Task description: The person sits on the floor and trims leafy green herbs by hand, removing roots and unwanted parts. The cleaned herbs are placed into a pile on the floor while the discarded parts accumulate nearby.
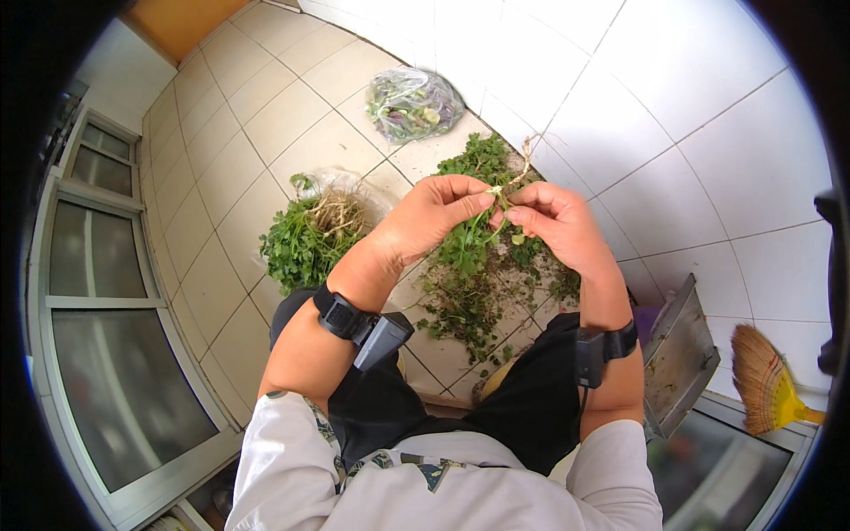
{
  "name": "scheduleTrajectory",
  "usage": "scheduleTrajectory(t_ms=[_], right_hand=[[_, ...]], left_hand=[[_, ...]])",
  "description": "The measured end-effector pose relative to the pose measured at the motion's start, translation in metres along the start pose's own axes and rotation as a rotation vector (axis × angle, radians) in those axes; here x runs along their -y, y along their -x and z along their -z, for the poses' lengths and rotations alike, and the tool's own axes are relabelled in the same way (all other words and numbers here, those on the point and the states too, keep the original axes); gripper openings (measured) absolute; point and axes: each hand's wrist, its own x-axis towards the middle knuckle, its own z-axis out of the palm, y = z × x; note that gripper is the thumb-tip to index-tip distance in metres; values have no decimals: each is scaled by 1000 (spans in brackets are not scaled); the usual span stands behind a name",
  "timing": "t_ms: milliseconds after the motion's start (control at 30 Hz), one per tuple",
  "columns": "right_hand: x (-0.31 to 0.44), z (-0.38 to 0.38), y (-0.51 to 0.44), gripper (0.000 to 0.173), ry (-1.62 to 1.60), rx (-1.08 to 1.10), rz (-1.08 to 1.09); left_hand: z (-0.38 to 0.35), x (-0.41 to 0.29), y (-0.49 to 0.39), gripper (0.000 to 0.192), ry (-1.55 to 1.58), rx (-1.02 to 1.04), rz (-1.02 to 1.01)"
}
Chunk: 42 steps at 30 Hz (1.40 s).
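Between my two hands is a leafy herb plant point(473, 233), with its pale root point(524, 164) pointing up and away from me. My left hand point(446, 206) pinches the plant at the base of its stems, between thumb and forefinger. The fingertips of my right hand point(556, 216) close on a stem just beside that spot. Green leaves hang below my fingers. Behind my hands a heap of leafy herbs point(475, 159) lies on the floor by the wall. Beneath them, loose leaves and trimmings point(465, 312) are scattered over the tiles between my knees.
Left of my hands, a bunch of rooted herbs point(302, 242) lies on a clear plastic bag point(378, 196). A tied-looking plastic bag of vegetables point(415, 109) rests against the white tiled wall point(637, 113). At right are a metal dustpan point(680, 365) and a broom point(764, 385).
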Motion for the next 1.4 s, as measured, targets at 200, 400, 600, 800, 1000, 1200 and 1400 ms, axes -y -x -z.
scheduleTrajectory(t_ms=[200,400,600,800,1000,1200,1400], right_hand=[[11,17,5,11,56,10,-5],[31,33,18,11,63,117,-120],[13,13,13,35,386,110,44],[-2,-21,1,29,216,136,-66],[-6,13,4,17,345,39,-152],[-6,12,-8,23,330,-410,-59],[3,-20,-10,24,31,-360,104]], left_hand=[[1,-1,-1,23,-5,62,16],[9,-9,-2,28,187,-24,45],[7,-11,-5,30,381,-62,16],[14,-17,-3,30,439,-53,-38],[43,-37,5,28,375,-443,-187],[33,-29,6,23,259,-282,-164],[-1,-5,3,18,-125,-203,-139]])
